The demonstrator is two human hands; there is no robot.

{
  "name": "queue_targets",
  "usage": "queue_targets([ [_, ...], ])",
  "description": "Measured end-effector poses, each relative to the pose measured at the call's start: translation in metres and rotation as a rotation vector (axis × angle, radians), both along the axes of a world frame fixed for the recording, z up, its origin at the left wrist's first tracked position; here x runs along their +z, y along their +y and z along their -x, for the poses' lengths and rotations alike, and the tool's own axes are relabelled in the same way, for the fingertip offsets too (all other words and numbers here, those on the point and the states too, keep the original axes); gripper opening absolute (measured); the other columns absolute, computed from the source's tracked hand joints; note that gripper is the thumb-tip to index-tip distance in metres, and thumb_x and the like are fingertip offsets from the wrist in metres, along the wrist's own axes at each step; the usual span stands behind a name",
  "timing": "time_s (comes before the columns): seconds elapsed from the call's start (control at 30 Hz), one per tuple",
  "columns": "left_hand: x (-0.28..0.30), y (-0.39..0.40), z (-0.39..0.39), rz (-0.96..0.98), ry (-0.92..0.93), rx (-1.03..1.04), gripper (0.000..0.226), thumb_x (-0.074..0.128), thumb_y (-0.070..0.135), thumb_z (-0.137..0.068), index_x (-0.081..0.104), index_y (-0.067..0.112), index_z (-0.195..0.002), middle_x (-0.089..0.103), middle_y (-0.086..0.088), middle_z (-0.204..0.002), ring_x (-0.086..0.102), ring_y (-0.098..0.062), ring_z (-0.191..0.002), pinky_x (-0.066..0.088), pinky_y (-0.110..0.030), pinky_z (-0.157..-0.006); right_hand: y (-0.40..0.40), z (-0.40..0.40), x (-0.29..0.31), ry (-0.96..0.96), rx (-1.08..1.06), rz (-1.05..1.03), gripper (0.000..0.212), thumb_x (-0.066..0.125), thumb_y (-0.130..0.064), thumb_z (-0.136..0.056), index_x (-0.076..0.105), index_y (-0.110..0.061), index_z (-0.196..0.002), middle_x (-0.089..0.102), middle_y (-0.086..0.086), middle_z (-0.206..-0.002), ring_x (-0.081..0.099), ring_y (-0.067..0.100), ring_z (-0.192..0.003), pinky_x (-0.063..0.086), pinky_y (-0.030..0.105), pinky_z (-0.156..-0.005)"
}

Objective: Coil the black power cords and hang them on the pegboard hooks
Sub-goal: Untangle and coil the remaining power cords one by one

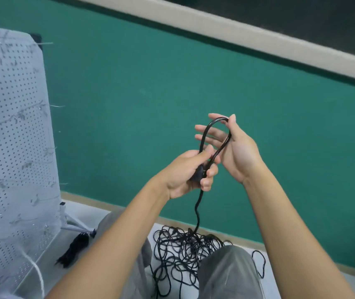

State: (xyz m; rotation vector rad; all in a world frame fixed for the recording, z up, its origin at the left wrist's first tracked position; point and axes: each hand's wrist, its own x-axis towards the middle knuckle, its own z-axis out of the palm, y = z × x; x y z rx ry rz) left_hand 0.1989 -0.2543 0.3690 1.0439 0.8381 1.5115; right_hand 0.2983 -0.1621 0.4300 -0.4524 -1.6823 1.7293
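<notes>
The left hand point(190, 172) curls its fingers and thumb around a black power cord point(214, 137), gripping it at what looks like a thick plug end hidden in the palm. From that grip the cord rises in a single tall loop and bends over at the top, where the right hand point(231, 147) pinches it between thumb and forefinger; the other right fingers are spread out straight toward the left, palm facing the viewer. Both bare forearms reach up from the near edge of the view, meeting in the middle. Below the left hand the cord hangs down in a wavy line to a loose tangled pile of cords point(185, 253) lying on a pale floor point(284, 279) between the person's knees, which are in grey trousers point(226, 272). On the left stands a pale grey pegboard point(10, 130), tilted in view, with thin metal hooks point(57, 106) jutting from its right edge. A small black bundle point(74, 250) lies at its foot. Behind the hands is a green wall point(150, 83), with a beige band point(237, 37) across the far top.
</notes>
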Motion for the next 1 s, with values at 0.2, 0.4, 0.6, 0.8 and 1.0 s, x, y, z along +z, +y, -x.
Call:
queue_targets([
  [0.2,0.061,0.067,0.015,-0.050,0.066,0.010,0.035,0.043,0.045,-0.108,0.045,0.017,-0.088,0.045,0.001,-0.064,0.037,-0.013,-0.047,0.038,-0.024,-0.049,0.048,-0.004,0.038,-0.046,-0.058,-0.116,0.061,0.032,-0.066,-0.100,0.050,-0.025,-0.140,0.073,0.006,-0.122,0.057,0.026,-0.070,0.049,0.044,-0.077],
  [0.4,0.148,0.131,0.040,-0.129,0.151,-0.007,0.037,0.042,0.046,-0.109,0.046,0.019,-0.082,0.042,0.002,-0.063,0.038,-0.014,-0.049,0.038,-0.025,-0.051,0.086,0.003,0.077,0.063,-0.060,-0.140,0.063,0.035,-0.065,-0.094,0.060,-0.024,-0.135,0.061,-0.004,-0.081,0.058,0.015,-0.074,0.053,0.036,-0.082],
  [0.6,0.212,0.187,0.062,-0.130,0.162,-0.002,0.036,0.041,0.046,-0.109,0.045,0.019,-0.085,0.041,0.005,-0.061,0.037,-0.012,-0.047,0.038,-0.023,-0.050,0.119,0.022,0.077,-0.045,-0.054,-0.148,0.070,0.031,-0.069,-0.088,0.060,-0.021,-0.130,0.075,0.001,-0.120,0.069,0.015,-0.116,0.043,0.035,-0.110],
  [0.8,0.197,0.199,0.098,-0.019,0.220,-0.028,0.040,0.039,0.053,-0.107,0.042,0.020,-0.085,0.033,0.007,-0.059,0.028,-0.008,-0.043,0.031,-0.020,-0.045,0.138,0.031,0.041,-0.162,0.015,-0.157,0.064,0.042,-0.060,-0.091,0.069,-0.009,-0.119,0.077,0.008,-0.110,0.073,0.024,-0.106,0.050,0.037,-0.104],
  [1.0,0.147,0.172,0.137,0.147,0.206,0.098,0.039,0.039,0.054,-0.106,0.041,0.021,-0.084,0.028,0.006,-0.062,0.024,-0.009,-0.045,0.027,-0.021,-0.046,0.128,0.036,-0.012,-0.256,0.192,-0.120,0.030,0.063,-0.026,-0.099,0.071,0.003,-0.104,0.074,0.009,-0.094,0.073,0.028,-0.086,0.056,0.029,-0.089],
])
